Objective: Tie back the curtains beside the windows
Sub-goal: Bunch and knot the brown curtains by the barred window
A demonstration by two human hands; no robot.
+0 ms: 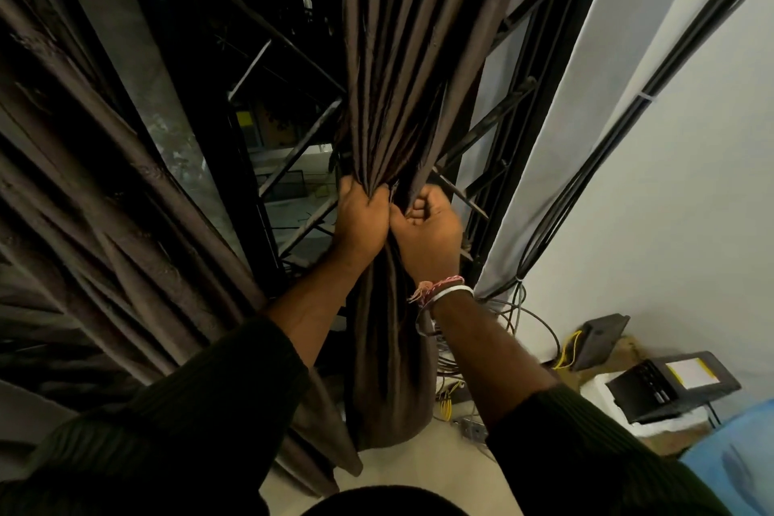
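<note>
Centre of the frame: a brown curtain (389, 54) gathered into a tight bunch of pleats, hanging down from the top edge and pinched narrow at mid-height, then falling on below as a loose bundle to the floor at lower centre. Left hand (361, 218) wrapped around the left side of the gathered pleats, fingers curled tight into the fabric, gripping it. Right hand (429, 230) just beside, touching the left, fist closed against the right side of the same bunch, fingers curled round a fold of the cloth; whether a tie cord lies in that fist cannot be told. Thread bracelets and a white band (439, 291) on the right wrist. Dark ribbed sleeves (188, 411) pushed up both forearms, rising from the bottom edge. At the left of the frame, a second brown curtain (83, 180) slanting in heavy folds. Behind the gathered curtain, a dark window grille (301, 155) of crossed metal bars, night outside. To the right, a white wall (670, 201) with black cables (607, 130) running down it into a tangle near the floor. Lower right: a dark box-like device (670, 385) with a yellow label, and a blue sheet (737, 461) in the corner.
</note>
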